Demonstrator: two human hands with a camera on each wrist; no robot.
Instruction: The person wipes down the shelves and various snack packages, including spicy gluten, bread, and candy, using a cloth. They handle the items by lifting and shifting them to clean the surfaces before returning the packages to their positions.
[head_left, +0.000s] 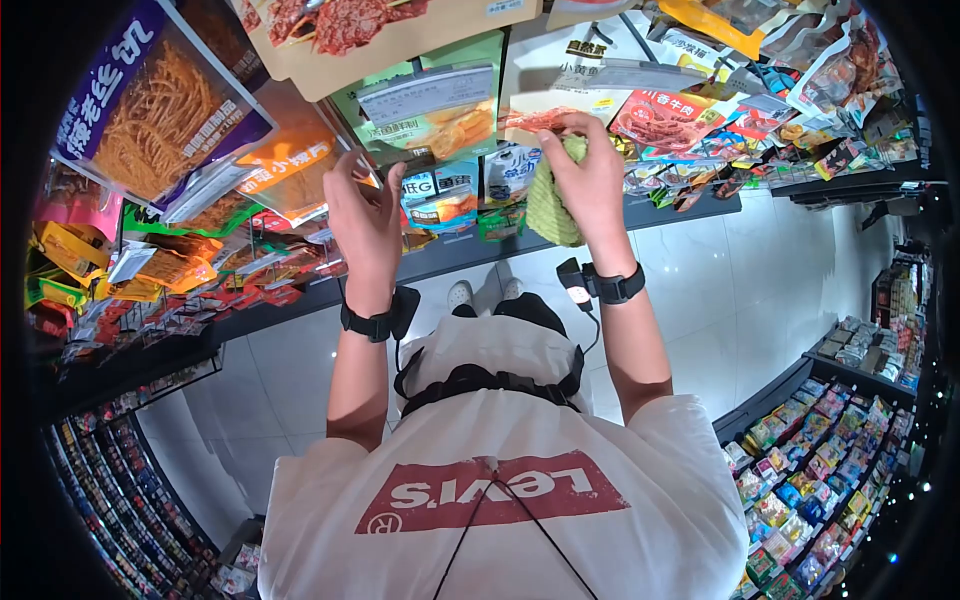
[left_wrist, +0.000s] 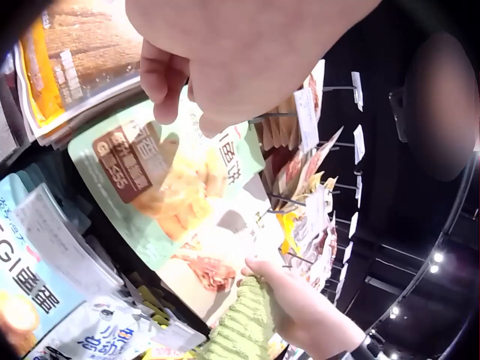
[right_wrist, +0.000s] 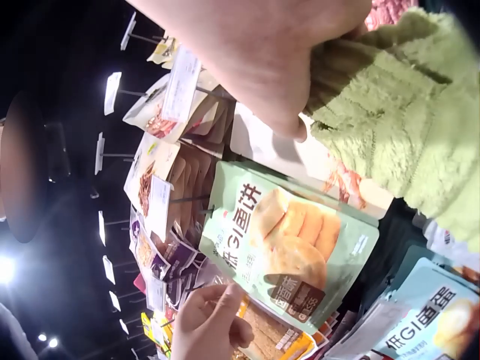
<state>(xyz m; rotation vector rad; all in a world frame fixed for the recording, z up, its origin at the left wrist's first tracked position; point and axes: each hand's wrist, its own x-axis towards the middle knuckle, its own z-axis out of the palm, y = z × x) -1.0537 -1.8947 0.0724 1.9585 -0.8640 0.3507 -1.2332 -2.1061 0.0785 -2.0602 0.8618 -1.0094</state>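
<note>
Head view: a long black rack of hanging packets spans the front, where a pale green, glossy flat pouch printed with golden pastries sits ahead of and between both hands, nearer the left hand, its fingers loosely bent around nothing; contact is unclear. The right hand grips a lime-green, ribbed fabric cloth on its inner side, long axis running down toward the body, soft and rumpled
</note>
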